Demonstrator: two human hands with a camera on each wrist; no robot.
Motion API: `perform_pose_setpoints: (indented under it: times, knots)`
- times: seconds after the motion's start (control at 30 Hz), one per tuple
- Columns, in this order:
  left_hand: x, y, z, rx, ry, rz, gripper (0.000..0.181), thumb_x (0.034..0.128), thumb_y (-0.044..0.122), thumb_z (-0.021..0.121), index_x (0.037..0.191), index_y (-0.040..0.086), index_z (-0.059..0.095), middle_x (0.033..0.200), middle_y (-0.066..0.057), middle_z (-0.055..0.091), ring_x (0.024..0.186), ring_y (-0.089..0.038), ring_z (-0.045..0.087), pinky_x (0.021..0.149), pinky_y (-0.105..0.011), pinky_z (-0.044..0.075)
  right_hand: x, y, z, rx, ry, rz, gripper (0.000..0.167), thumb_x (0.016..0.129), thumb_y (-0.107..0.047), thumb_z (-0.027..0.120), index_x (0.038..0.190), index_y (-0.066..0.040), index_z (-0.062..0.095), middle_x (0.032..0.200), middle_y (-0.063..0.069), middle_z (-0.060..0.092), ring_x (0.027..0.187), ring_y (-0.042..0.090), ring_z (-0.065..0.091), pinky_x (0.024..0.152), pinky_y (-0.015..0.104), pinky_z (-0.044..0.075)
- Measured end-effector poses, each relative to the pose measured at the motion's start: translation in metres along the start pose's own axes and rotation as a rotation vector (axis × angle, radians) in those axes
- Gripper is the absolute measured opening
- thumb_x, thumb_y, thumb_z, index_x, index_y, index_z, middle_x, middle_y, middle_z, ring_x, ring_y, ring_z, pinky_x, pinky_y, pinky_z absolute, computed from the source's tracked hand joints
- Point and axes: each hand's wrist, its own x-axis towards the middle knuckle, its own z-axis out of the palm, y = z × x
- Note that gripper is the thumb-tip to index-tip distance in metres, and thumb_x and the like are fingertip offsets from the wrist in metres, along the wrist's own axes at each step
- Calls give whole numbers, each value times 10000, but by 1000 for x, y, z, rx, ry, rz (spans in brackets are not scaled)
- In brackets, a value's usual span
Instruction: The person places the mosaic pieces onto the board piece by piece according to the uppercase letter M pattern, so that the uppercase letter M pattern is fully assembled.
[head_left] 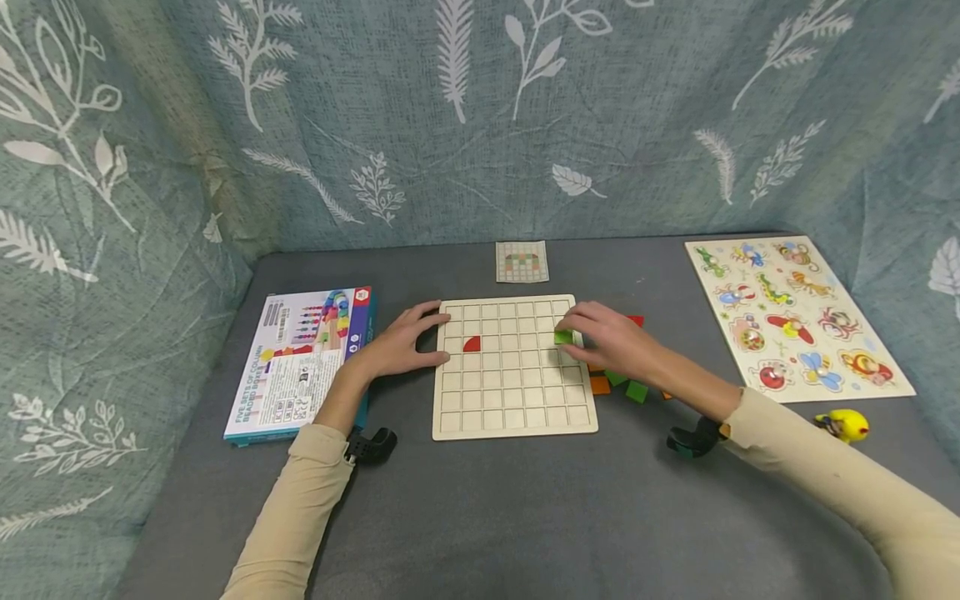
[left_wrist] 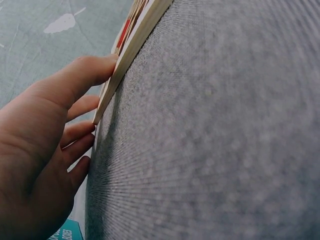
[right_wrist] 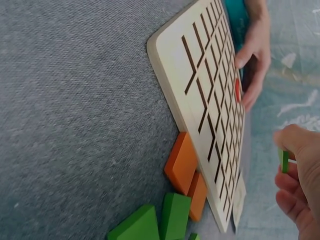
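A pale wooden board with a square grid (head_left: 517,427) lies flat on the table. One red quarter-circle tile (head_left: 472,343) sits in a cell toward its left side. My left hand (head_left: 401,343) touches the board's left edge with thumb and fingertips, its fingers spread and fairly straight. Above the board's right side, my right hand (head_left: 603,337) pinches a green tile (right_wrist: 284,161) between thumb and fingers. Loose orange tiles (right_wrist: 181,162) and green tiles (right_wrist: 175,216) lie against and beside the board's right edge, partly hidden by the right hand in the head view.
A small printed pattern card (head_left: 522,262) lies behind the board. On the left is a toy box (head_left: 296,367). At right lie an insect picture board (head_left: 798,317) and a small yellow toy (head_left: 847,425), partly behind the sleeve. A leaf-patterned curtain (head_left: 420,125) hangs behind.
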Motion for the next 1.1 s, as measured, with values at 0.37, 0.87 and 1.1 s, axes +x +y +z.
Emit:
perform_pose_setpoints:
  times: [0.37, 0.87, 1.1]
  knots:
    - [0, -1, 0, -2, 0, 4, 701, 905, 346, 673, 1497, 110, 381, 1609, -142, 187, 1485, -412, 151, 1131, -639, 250, 15, -7, 11, -28, -20, -3, 188, 816, -161, 780, 981, -120, 699, 970, 30, 658, 906, 174, 632, 703, 306, 554]
    - [0, 1, -1, 5, 7, 8, 700, 906, 349, 671, 1494, 101, 384, 1604, -157, 194, 1476, -420, 163, 1129, -643, 247, 31, -10, 23, -41, -45, -49, 152, 832, -149, 761, 968, -133, 695, 963, 22, 653, 894, 165, 627, 695, 288, 547]
    - [0, 1, -1, 3, 6, 4, 690, 911, 347, 665, 1493, 103, 385, 1605, -160, 190, 1475, -426, 158, 1128, -648, 242, 40, -11, 31, -12, -51, -84, 137, 832, -112, 750, 954, -129, 689, 965, 20, 643, 914, 164, 619, 732, 281, 546]
